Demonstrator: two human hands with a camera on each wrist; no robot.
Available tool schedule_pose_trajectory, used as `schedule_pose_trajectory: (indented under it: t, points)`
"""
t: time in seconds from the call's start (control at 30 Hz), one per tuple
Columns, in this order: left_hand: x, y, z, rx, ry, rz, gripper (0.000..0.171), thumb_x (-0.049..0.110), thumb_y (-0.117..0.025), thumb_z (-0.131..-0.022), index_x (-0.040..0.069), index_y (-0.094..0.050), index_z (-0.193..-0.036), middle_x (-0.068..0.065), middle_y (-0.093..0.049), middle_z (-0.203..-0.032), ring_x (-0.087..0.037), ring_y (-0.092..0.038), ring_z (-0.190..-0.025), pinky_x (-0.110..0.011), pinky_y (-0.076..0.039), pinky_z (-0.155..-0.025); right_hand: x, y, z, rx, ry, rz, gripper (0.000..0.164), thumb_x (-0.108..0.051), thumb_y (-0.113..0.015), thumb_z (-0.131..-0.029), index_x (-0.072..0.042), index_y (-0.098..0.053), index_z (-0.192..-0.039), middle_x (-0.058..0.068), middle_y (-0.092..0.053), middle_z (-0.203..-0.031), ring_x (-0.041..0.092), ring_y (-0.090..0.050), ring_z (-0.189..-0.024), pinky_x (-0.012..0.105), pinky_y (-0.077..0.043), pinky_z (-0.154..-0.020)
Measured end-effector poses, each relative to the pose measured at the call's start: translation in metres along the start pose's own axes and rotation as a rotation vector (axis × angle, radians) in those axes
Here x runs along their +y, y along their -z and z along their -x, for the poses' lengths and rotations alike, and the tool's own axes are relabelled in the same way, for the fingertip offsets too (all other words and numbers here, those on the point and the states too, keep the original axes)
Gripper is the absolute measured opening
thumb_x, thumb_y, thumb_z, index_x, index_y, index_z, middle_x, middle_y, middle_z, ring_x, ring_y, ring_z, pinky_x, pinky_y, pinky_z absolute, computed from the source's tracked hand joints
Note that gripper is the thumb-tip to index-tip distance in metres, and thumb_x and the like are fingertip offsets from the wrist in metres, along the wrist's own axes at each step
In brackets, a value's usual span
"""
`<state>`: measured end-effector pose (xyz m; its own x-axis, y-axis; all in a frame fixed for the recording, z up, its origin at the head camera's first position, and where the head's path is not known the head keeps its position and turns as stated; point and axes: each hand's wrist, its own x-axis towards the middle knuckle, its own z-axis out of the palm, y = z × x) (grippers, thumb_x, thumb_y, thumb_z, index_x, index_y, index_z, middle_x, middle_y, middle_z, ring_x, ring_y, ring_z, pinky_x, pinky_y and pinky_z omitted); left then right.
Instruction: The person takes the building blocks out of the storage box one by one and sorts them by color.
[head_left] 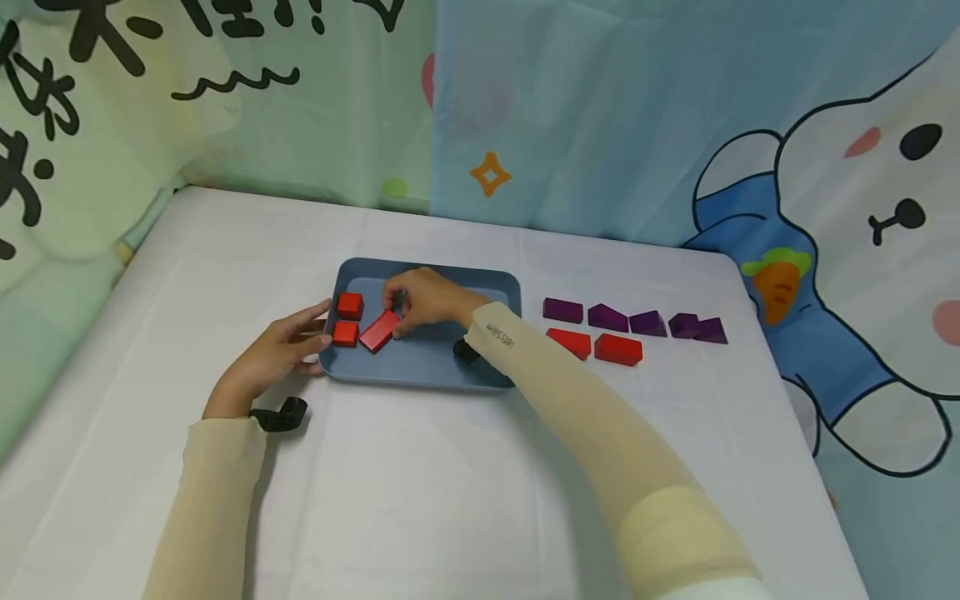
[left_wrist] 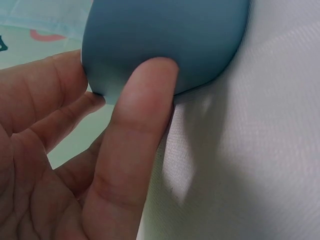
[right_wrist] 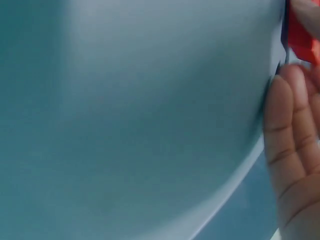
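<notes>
A blue-grey tray lies on the white-covered table. At its left end my left hand holds the wall; in the left wrist view the thumb lies on the outer side and a fingertip meets the rim. Over the tray's left part my right hand pinches a red block, which is tilted. Two smaller-looking red blocks, a rear one and a front one, sit along the tray's left side. The right wrist view shows only part of the held red block.
Right of the tray, several purple blocks stand in a row on the table. In front of them lie two red blocks. A printed curtain hangs behind the table.
</notes>
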<state>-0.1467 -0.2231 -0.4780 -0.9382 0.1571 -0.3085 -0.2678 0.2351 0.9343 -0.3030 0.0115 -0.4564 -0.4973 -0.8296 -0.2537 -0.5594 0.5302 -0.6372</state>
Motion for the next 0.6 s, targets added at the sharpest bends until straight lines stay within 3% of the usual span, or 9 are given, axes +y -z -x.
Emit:
schedule_pose_trajectory:
  t: [0.3,0.6]
  points:
    - [0.003,-0.001,0.002,-0.005,0.011,-0.010,0.071,0.005,-0.058,-0.111,0.006,-0.021,-0.172,-0.036,-0.031,-0.168,-0.048,-0.051,-0.141,-0.023,-0.062,-0.082,0.000,0.004,0.020,0.019,0.052,-0.040,0.032,-0.008,-0.089,-0.089,-0.001,-0.077,-0.118,0.012,-0.076,-0.110,0.021,-0.070,-0.092,0.026,-0.057,-0.082]
    - [0.004,-0.002,0.003,-0.012,0.008,-0.017,0.071,0.005,-0.057,-0.111,0.006,-0.021,-0.172,-0.036,-0.031,-0.168,-0.048,-0.051,-0.140,-0.023,-0.062,-0.083,-0.005,0.023,0.056,0.182,0.096,-0.212,0.026,-0.005,-0.087,-0.088,0.001,-0.077,-0.111,0.013,-0.075,-0.104,0.025,-0.069,-0.094,0.033,-0.061,-0.089]
